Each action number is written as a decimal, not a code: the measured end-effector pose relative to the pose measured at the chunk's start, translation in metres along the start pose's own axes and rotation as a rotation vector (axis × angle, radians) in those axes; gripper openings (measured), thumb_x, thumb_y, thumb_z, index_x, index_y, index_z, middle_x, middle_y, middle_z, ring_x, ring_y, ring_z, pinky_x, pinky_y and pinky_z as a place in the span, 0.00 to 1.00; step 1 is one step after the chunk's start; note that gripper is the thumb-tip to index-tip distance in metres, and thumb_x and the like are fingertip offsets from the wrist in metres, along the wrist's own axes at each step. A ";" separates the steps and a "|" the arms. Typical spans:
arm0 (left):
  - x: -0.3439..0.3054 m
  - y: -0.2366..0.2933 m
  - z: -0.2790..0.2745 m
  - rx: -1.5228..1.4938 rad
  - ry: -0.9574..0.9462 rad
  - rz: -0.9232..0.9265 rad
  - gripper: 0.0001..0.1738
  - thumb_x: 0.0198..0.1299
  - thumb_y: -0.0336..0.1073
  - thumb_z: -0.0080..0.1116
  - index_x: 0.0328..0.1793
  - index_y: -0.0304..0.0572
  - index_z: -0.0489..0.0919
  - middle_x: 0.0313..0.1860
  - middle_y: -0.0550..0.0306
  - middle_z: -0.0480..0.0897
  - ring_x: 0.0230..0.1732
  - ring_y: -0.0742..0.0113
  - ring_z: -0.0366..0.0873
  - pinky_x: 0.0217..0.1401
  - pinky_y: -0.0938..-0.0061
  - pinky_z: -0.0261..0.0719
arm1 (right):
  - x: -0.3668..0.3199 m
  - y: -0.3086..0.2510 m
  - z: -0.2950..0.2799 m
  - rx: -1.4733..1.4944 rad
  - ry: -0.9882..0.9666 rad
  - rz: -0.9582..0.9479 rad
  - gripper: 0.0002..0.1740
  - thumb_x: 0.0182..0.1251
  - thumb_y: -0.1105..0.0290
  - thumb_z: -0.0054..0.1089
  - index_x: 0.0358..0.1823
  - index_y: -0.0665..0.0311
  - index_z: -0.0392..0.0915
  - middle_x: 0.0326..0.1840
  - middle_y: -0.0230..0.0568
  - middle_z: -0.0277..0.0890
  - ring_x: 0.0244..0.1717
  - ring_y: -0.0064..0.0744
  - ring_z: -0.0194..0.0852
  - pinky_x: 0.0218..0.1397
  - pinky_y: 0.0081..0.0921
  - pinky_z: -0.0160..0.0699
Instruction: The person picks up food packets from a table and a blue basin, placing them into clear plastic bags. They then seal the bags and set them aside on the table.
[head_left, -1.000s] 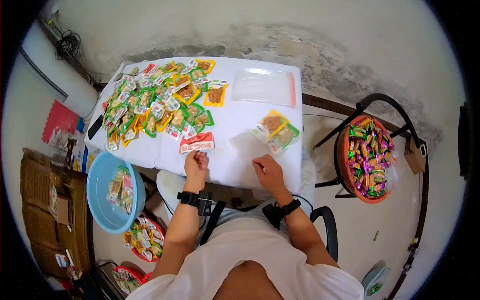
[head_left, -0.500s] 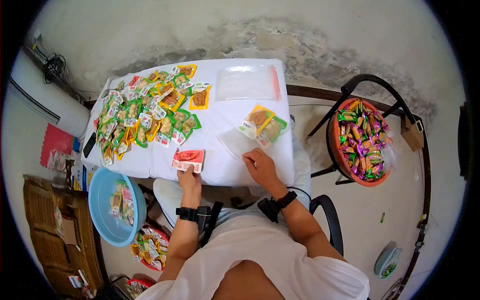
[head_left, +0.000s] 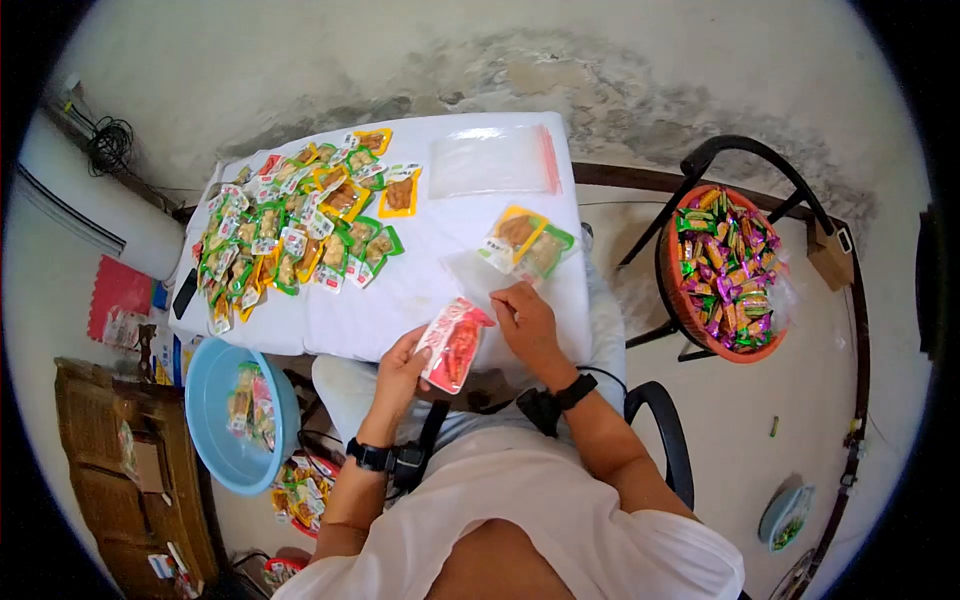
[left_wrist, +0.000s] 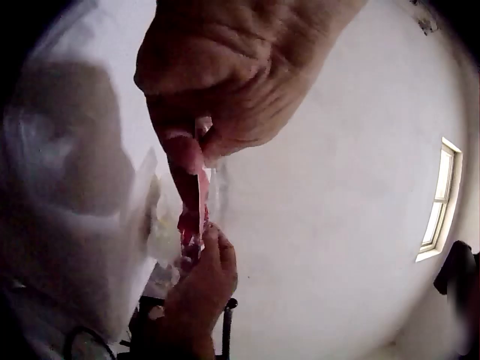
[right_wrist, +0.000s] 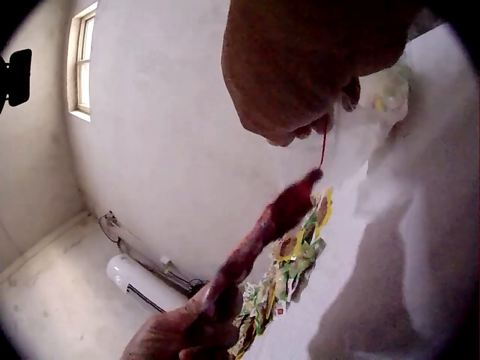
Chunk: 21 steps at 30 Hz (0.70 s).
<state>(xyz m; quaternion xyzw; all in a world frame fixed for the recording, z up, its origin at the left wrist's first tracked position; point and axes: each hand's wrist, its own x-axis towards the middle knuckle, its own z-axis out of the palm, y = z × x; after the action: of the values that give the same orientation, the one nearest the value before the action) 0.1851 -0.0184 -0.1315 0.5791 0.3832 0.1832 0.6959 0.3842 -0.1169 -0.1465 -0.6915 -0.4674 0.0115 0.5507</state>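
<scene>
My left hand (head_left: pixel 400 370) pinches a red-and-white snack packet (head_left: pixel 457 345) by its edge, tilted over the table's front edge. Beside the packet's far end, my right hand (head_left: pixel 530 322) pinches the mouth of a clear plastic zip bag (head_left: pixel 466 268), whose red strip (right_wrist: pixel 324 150) hangs below the fingers in the right wrist view. A yellow packet (head_left: pixel 518 230) and a green packet (head_left: pixel 547 252) lie at the bag's far end. In the left wrist view the red packet (left_wrist: pixel 192 221) appears edge-on between both hands.
Yellow and green snack packets (head_left: pixel 290 220) are heaped on the white-covered table (head_left: pixel 400 270). Flat clear bags (head_left: pixel 490 160) lie at the back right. A blue basin (head_left: pixel 215 440) stands left, and an orange basket (head_left: pixel 735 275) of wrapped sweets sits on a chair at right.
My left hand has picked up the red packet from the table's front and carried it right, turning it toward the bag. My right hand has stayed near the bag's mouth.
</scene>
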 end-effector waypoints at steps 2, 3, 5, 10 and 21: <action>0.008 0.010 0.005 0.035 -0.125 -0.061 0.22 0.65 0.29 0.49 0.66 0.38 0.69 0.43 0.64 0.82 0.27 0.83 0.75 0.23 0.89 0.71 | -0.001 0.000 0.000 0.005 0.000 0.015 0.04 0.58 0.77 0.60 0.35 0.64 0.78 0.29 0.42 0.72 0.27 0.39 0.73 0.31 0.28 0.73; 0.012 0.015 0.007 0.038 -0.125 -0.060 0.22 0.65 0.29 0.49 0.66 0.38 0.69 0.43 0.64 0.82 0.27 0.83 0.75 0.23 0.89 0.71 | -0.002 0.000 0.000 0.007 0.003 0.015 0.04 0.58 0.77 0.60 0.35 0.64 0.78 0.29 0.42 0.72 0.27 0.39 0.73 0.31 0.28 0.73; 0.019 0.024 0.012 0.065 -0.271 -0.007 0.23 0.65 0.27 0.48 0.67 0.37 0.68 0.46 0.64 0.81 0.31 0.83 0.74 0.29 0.88 0.72 | -0.003 0.001 -0.003 -0.056 -0.019 0.002 0.05 0.58 0.71 0.59 0.36 0.62 0.78 0.32 0.41 0.74 0.34 0.44 0.75 0.36 0.36 0.75; 0.022 0.051 0.000 0.109 -0.346 -0.014 0.24 0.64 0.27 0.49 0.68 0.38 0.68 0.49 0.64 0.80 0.35 0.83 0.75 0.33 0.86 0.73 | -0.001 -0.006 -0.009 -0.020 -0.009 0.014 0.04 0.58 0.75 0.60 0.35 0.64 0.79 0.31 0.40 0.74 0.30 0.39 0.75 0.44 0.32 0.75; 0.018 0.039 -0.019 -0.129 -0.379 -0.019 0.27 0.61 0.31 0.56 0.67 0.35 0.68 0.51 0.59 0.81 0.36 0.80 0.79 0.30 0.86 0.77 | -0.003 0.004 -0.010 0.085 0.023 0.113 0.04 0.59 0.76 0.59 0.36 0.66 0.78 0.30 0.42 0.74 0.29 0.36 0.74 0.38 0.27 0.75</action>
<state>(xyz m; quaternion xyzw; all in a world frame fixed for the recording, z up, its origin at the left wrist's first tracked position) 0.1898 0.0169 -0.1015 0.5538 0.2383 0.0887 0.7929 0.3904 -0.1261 -0.1477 -0.6929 -0.4205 0.0545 0.5832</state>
